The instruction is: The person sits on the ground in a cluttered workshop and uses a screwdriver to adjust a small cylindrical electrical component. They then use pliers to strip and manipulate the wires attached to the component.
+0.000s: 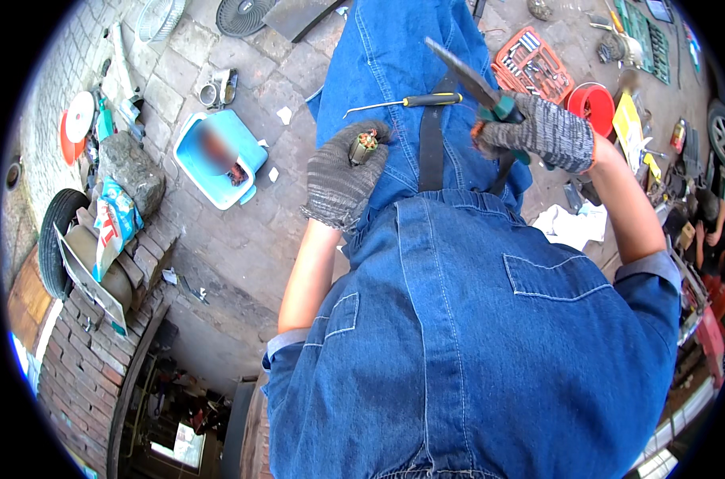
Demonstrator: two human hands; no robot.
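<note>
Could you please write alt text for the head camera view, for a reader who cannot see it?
A person in blue denim overalls, seen from above, holds a small motor armature with copper windings in the gloved left hand and green-handled pliers in the gloved right hand. A yellow-handled screwdriver lies across the lap, above a paved floor with a blue tub, a red socket set and a red bowl.

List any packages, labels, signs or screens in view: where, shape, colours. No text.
Printed bag: left, on the bricks by the tyre; crumpled, blue, white and red.
Round disc: far left against the wall; white on an orange-red one; sign or not, unclear.
Yellow sheet: upper right on the ground by the red bucket; rectangular.
No screens visible.
</note>
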